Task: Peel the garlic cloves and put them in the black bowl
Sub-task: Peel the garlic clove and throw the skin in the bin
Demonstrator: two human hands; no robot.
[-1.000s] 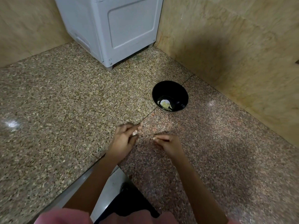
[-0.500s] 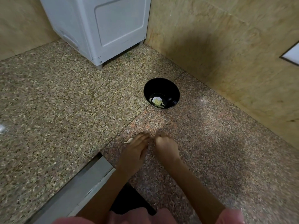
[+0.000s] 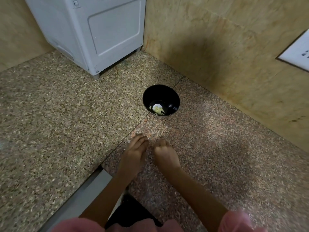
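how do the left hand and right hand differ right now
The left hand has its fingers stretched forward; the right hand has its fingers curled under. A pale scrap shows by the left hand's fingertips, none by the right hand's. Both are close together over the counter, short of the black bowl.

No text legible; small label (image 3: 75, 2) on white appliance (image 3: 103, 30) blurred.
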